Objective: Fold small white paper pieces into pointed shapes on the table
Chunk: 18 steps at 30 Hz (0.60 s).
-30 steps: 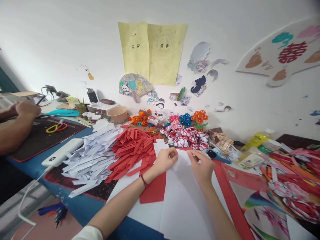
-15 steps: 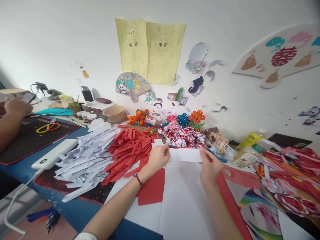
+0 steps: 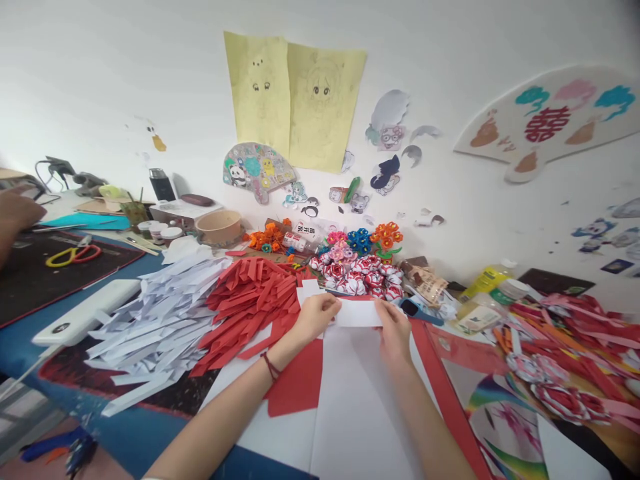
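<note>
A white paper strip (image 3: 357, 313) is stretched between my two hands above a large white sheet (image 3: 360, 407). My left hand (image 3: 319, 315) pinches its left end, and my right hand (image 3: 394, 327) grips the right end between thumb and fingers. Small white paper pieces (image 3: 309, 289) lie just behind my left hand. Red paper (image 3: 297, 383) shows under my left forearm. To the left are a heap of folded red paper strips (image 3: 250, 300) and a heap of folded white paper strips (image 3: 155, 320).
Red-and-white paper flowers (image 3: 367, 273) and a tan bowl (image 3: 219, 227) stand along the wall. Scissors (image 3: 73, 253) and a white power bank (image 3: 87, 312) lie at the left, where another person's hand (image 3: 20, 212) shows. Bottles (image 3: 487, 280) and coloured strips (image 3: 575, 333) sit at the right.
My right hand has come closer to my left, and the strip's visible span between them is shorter. The view has shifted a little; a dark-screened object now shows beside my right hand.
</note>
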{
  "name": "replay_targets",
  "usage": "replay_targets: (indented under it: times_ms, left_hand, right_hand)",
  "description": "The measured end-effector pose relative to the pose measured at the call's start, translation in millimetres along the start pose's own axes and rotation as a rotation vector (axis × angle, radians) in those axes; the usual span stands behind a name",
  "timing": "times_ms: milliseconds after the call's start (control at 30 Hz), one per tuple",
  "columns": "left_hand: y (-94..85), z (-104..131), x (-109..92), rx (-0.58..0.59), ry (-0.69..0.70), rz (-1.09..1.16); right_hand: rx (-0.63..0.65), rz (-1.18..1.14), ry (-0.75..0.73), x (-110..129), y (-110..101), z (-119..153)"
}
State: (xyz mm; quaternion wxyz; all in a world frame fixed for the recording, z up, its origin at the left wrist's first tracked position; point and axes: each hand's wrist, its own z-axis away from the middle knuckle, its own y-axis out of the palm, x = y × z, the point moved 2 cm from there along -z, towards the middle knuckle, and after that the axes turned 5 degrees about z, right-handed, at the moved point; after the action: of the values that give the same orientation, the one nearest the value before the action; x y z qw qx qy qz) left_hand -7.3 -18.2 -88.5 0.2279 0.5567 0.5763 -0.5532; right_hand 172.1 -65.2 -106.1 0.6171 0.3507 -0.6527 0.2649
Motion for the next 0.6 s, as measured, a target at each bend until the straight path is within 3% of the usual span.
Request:
replay_targets:
  times_ms: [167, 267, 433, 600]
  left_hand:
    - [-13.1, -6.6, 4.3, -0.091, 0.003, -0.016]
    - [-14.4, -6.2, 1.1, -0.045, 0.046, -0.044]
    - [-7.9, 0.6, -6.5, 0.060, 0.123, -0.089]
    - [-5.2, 4.2, -10.0, 0.065, 0.140, -0.151]
  right_hand:
    - [0.309, 0.079, 0.043, 7.4, 7.3, 7.9]
    - [0.466, 0.133, 0.047, 9.7, 13.4, 14.6]
    - [0.545, 0.195, 0.010, 7.9, 18.5, 17.7]
    - [0.581, 0.237, -0.029, 8.3, 18.1, 16.8]
